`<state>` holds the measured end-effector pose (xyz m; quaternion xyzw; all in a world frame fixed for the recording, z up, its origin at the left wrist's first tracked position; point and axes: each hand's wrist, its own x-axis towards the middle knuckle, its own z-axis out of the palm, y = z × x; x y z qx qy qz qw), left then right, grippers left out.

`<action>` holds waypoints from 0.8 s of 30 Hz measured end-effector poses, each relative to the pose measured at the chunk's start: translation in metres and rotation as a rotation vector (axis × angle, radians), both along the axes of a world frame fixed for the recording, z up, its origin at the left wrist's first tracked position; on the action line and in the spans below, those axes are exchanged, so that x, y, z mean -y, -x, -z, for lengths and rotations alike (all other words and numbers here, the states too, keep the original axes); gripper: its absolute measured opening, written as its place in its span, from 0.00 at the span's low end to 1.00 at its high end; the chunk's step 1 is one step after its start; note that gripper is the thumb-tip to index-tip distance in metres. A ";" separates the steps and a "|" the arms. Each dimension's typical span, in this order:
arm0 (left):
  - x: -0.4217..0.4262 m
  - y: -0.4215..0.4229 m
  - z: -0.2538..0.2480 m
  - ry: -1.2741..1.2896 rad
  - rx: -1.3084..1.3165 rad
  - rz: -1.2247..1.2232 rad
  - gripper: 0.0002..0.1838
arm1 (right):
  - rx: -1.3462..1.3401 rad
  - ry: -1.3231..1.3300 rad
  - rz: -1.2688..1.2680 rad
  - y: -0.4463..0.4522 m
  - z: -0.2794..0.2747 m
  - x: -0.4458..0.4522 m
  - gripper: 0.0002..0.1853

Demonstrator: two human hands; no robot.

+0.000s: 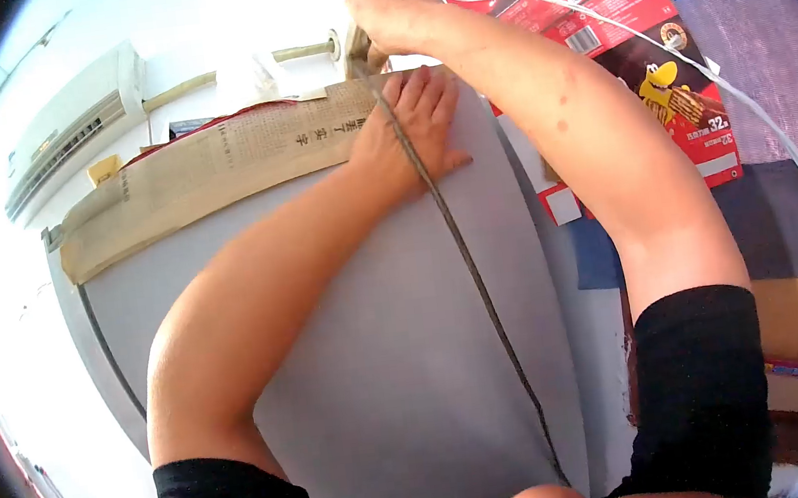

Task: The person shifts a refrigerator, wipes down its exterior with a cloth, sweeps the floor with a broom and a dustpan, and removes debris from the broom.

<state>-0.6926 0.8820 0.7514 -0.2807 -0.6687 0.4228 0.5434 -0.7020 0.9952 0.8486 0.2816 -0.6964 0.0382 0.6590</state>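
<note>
My left hand (407,132) lies flat with fingers stretched at the top edge of a tall grey cabinet-like appliance (371,350), by the newspaper sheet (214,177) draped over it. A dark cord (469,261) passes across the back of that hand and runs down the grey panel. Above it, my right hand (400,18) is closed around a brownish, block-like thing (357,52) at the cord's upper end. Its exact kind is hard to make out, since my fingers cover part of it.
A white wall air conditioner (75,124) hangs at the upper left, with a wrapped pipe (184,89) running along the wall. Red flattened snack boxes (633,55) and a white cable (746,101) are on the right, beside a checked cloth (762,70).
</note>
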 end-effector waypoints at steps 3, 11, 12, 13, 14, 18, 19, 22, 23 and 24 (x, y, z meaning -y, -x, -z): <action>0.006 -0.013 0.018 0.075 0.020 -0.028 0.42 | -0.087 -0.012 -0.038 0.001 0.007 0.009 0.28; 0.007 -0.034 0.080 0.313 0.519 -0.091 0.46 | -0.080 0.066 -0.081 -0.006 0.027 0.005 0.15; 0.011 -0.037 0.085 0.319 0.528 -0.095 0.46 | -0.026 0.078 -0.118 -0.006 0.030 0.003 0.17; 0.016 -0.038 0.089 0.302 0.563 -0.140 0.45 | -0.015 0.084 -0.119 -0.011 0.036 -0.002 0.17; 0.021 -0.039 0.093 0.286 0.605 -0.183 0.45 | -0.024 0.105 -0.205 -0.014 0.043 -0.009 0.18; 0.020 -0.048 0.097 0.245 0.651 -0.173 0.44 | -0.232 0.334 -0.505 0.013 0.083 -0.032 0.13; 0.018 -0.053 0.101 0.227 0.655 -0.213 0.44 | -0.173 0.382 -0.597 0.015 0.102 -0.040 0.15; 0.001 -0.059 0.111 0.255 0.603 -0.293 0.45 | -0.188 0.513 -0.788 0.033 0.219 -0.063 0.23; -0.003 -0.060 0.115 0.289 0.560 -0.318 0.45 | -0.265 0.549 -0.925 0.043 0.268 -0.067 0.23; -0.006 -0.061 0.119 0.310 0.550 -0.357 0.42 | -0.061 0.609 -1.003 0.045 0.322 -0.070 0.27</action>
